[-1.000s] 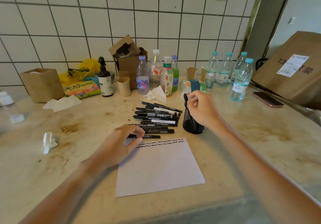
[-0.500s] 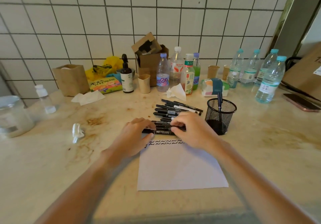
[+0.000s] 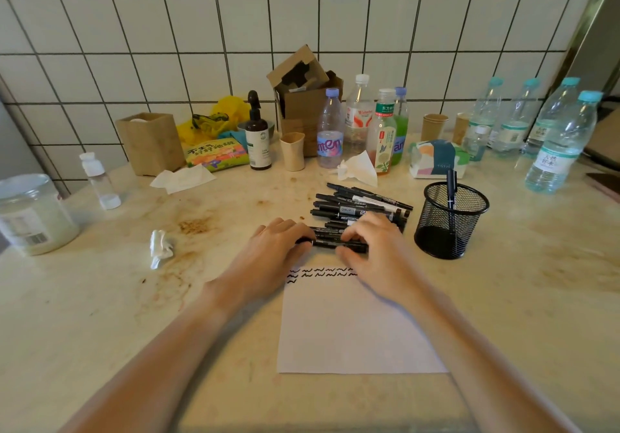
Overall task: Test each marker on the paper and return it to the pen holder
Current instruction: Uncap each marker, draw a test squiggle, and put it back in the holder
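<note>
White wall tiles are backing a stained marble counter (image 3: 503, 298) on which a sheet of paper (image 3: 352, 332) is lying, two rows of black squiggles along its far edge. A second ago the right hand (image 3: 379, 248) was at the mesh pen holder (image 3: 451, 221), lowering a marker into it; that marker in the holder (image 3: 451, 194) is now standing upright there, alone, and the hand is back at the pile of markers (image 3: 359, 206) just left of the holder. Both hands are now pinching the nearest marker (image 3: 339, 244) at the pile's near edge, the left hand (image 3: 275, 248) at one end and the right at the other, fingers curled over it. Judged from this, one test cycle is complete and the next is beginning, probably with uncapping; most markers are remaining untested. Legible writing: "TISSUE" on the tissue pack (image 3: 436, 160), "东方" on the green-capped bottle (image 3: 382, 133), part of a purple logo on the clear bottle (image 3: 330, 133); marker print is too small to read.
</note>
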